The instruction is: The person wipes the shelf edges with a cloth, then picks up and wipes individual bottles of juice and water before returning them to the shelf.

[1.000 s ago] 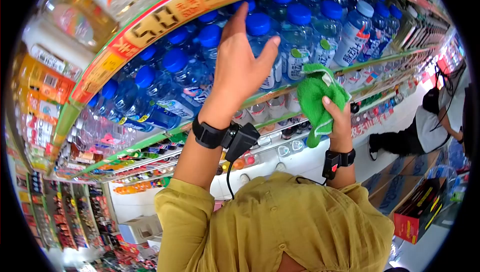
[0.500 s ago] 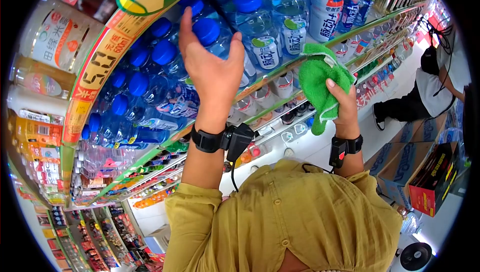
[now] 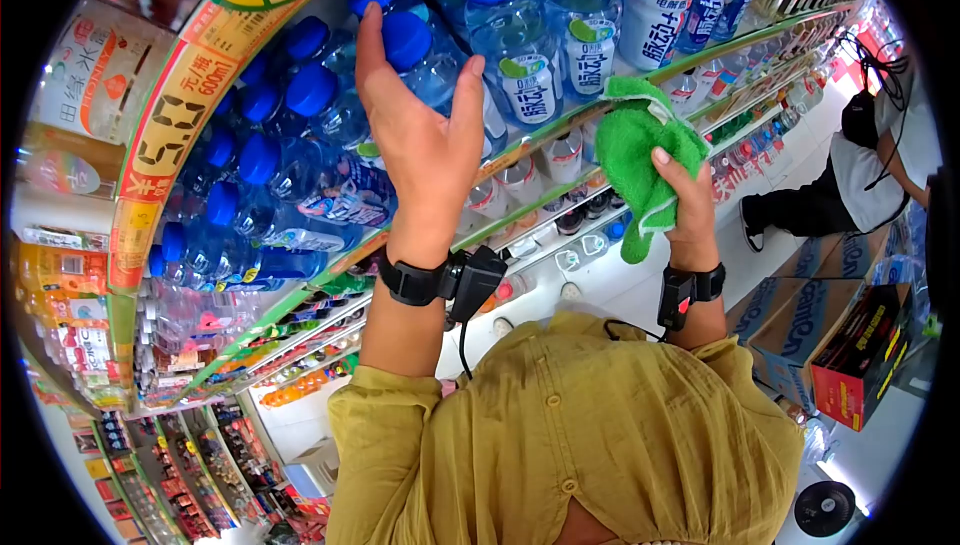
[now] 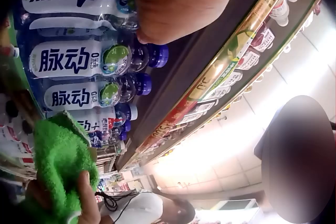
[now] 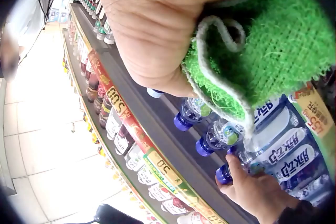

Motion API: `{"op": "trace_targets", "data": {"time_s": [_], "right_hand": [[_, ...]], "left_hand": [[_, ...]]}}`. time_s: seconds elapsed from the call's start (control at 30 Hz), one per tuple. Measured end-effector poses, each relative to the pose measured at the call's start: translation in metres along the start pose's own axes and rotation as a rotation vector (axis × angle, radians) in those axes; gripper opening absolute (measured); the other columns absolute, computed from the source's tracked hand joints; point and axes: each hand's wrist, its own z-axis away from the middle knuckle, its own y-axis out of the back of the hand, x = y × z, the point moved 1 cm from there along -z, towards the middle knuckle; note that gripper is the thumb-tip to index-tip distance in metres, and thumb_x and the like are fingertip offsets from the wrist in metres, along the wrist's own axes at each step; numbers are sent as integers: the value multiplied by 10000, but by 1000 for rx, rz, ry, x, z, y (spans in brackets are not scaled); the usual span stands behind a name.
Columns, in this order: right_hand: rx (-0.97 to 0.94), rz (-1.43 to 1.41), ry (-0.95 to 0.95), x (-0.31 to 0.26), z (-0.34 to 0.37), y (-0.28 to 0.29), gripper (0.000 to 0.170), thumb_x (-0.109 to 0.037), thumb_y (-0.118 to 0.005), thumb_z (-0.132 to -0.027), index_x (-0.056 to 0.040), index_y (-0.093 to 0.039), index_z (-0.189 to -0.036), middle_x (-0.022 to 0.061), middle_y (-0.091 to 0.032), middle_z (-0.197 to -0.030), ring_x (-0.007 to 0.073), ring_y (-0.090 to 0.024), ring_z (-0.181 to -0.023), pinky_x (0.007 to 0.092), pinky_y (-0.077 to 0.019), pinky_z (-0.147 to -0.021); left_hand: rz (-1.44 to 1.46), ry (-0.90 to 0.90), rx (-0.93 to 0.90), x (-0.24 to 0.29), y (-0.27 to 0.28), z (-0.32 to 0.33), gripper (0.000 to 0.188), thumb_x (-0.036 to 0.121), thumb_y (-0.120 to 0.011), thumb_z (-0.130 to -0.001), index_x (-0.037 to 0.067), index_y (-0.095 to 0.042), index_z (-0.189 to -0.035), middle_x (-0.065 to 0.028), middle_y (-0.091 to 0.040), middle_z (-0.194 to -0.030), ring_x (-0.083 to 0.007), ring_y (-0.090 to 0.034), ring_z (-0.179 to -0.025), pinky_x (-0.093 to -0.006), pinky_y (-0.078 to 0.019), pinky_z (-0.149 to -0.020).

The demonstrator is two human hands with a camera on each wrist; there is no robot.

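Observation:
In the head view my left hand [image 3: 425,150] lies around the upper part of a blue-capped bottle [image 3: 408,40], thumb on one side and fingers on the other. The right wrist view also shows this hand [image 5: 257,192] at the bottle's cap and neck. A thumb-side part of it fills the top of the left wrist view, beside labelled bottles [image 4: 63,58]. My right hand [image 3: 692,210] grips a crumpled green cloth [image 3: 640,150] with a pale edge, in front of the shelf. Its curled fingers are partly hidden behind the cloth.
More blue-capped bottles [image 3: 310,90] stand close together on the curved shelf, behind a price strip [image 3: 160,135]. Lower shelves hold other drinks. Cardboard boxes [image 3: 790,320] and a red and black box [image 3: 855,360] stand at the right, near a person in dark trousers [image 3: 800,200].
The head view has shifted, so the shelf lies differently in it. My left hand's thumb and fingers are spread wider at the same bottle. My right hand still grips the cloth.

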Motion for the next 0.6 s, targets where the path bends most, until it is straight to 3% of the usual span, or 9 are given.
{"op": "trace_targets", "data": {"time_s": [0.1,0.13,0.23,0.4,0.43,0.5,0.53,0.57,0.6], "right_hand": [[-29,63,-6,0,0,0,483,-174,-651,-886,46,-518,-1294,153,-630,-1179,227,-652,-1019,336,-548,-859],[-30,82,-27,1,0,3,491,-170,-653,-885,43,-512,-1304,156,-625,-1193,238,-649,-1035,341,-543,-875],[-16,79,-49,4,3,4,504,-168,-656,-884,45,-502,-1314,161,-617,-1210,249,-646,-1049,347,-545,-875],[-26,70,-56,10,3,5,480,-151,-638,-896,38,-501,-1316,156,-610,-1223,257,-630,-1087,362,-526,-918],[-19,70,-62,11,3,4,472,-148,-632,-900,36,-502,-1315,154,-611,-1222,255,-628,-1087,361,-524,-917],[-4,85,-71,13,5,1,458,-145,-623,-907,35,-505,-1312,152,-614,-1217,249,-629,-1083,358,-523,-911],[2,99,-74,14,6,0,452,-144,-619,-910,35,-507,-1310,151,-615,-1213,246,-631,-1078,356,-524,-906],[3,114,-80,16,7,-1,446,-143,-615,-913,35,-509,-1308,151,-617,-1210,243,-633,-1073,355,-525,-901],[23,127,-98,21,7,2,428,-142,-612,-915,33,-519,-1294,150,-623,-1195,240,-642,-1048,359,-537,-875]], "left_hand": [[-66,-51,14,-2,-2,4,850,130,-747,-819,-161,-223,-1422,-313,-337,-1472,-432,-353,-1359,-440,-289,-1128],[-19,-84,108,-6,-6,6,752,124,-722,-833,-88,-325,-1436,-283,-369,-1471,-407,-394,-1347,-431,-329,-1108],[-155,-82,-31,-4,6,9,895,236,-755,-847,-69,-210,-1489,-295,-239,-1527,-376,-252,-1433,-401,-232,-1149],[-46,-111,-28,-11,11,15,719,132,-685,-847,-15,-348,-1465,-236,-395,-1480,-374,-379,-1372,-425,-313,-1117],[-84,-101,-67,-2,18,14,695,29,-628,-847,-84,-315,-1457,-300,-389,-1448,-441,-371,-1358,-448,-299,-1122],[-49,-34,-114,-1,22,21,671,20,-596,-866,-103,-299,-1455,-313,-357,-1468,-469,-346,-1362,-466,-295,-1119],[-55,-21,-92,1,25,23,660,32,-616,-835,-86,-364,-1434,-335,-410,-1417,-465,-430,-1302,-445,-359,-1072],[-13,-111,-30,-5,25,32,638,124,-697,-830,15,-460,-1412,-231,-430,-1460,-365,-430,-1340,-417,-355,-1092],[121,-108,-89,-10,33,41,588,123,-707,-820,24,-516,-1367,-225,-452,-1445,-359,-455,-1322,-415,-377,-1075]]}}
